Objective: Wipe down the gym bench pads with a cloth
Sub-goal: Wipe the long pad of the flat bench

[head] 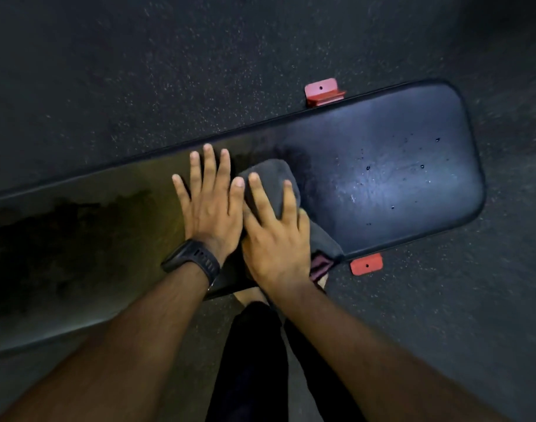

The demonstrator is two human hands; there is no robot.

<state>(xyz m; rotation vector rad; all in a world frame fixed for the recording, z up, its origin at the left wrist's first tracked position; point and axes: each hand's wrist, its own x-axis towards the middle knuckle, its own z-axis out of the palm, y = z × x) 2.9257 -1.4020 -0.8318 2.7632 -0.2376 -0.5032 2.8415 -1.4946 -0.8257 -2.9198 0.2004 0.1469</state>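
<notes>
Long black bench pad (pixel 397 141) is seen from above, running diagonally across the frame from lower left to upper right. A grey cloth (pixel 274 178) is bunched on the pad near its middle, toward the near edge. A pinkish part of the cloth (pixel 320 266) is seen hanging just over that edge.

The right hand (pixel 276 242) is laid palm-down on the cloth, fingers mostly straight and spread, pressing it onto the pad; nothing is clenched. The left hand (pixel 210 208) is placed flat on the bare pad just beside the cloth, fingers extended and spread, thumb touching or nearly touching the cloth's edge. A black watch (pixel 193 260) is worn on the left wrist.

Small water droplets (pixel 422 166) are scattered over the right end of the pad, where a bluish sheen is reflected. A darker smeared patch is visible on the left part.

Two red frame feet are seen on the floor (pixel 139 71), one at the far edge (pixel 321 91) and one at the near edge (pixel 366 264). The floor is dark with light speckles. Dark trouser legs (pixel 251 360) are visible between the forearms.
</notes>
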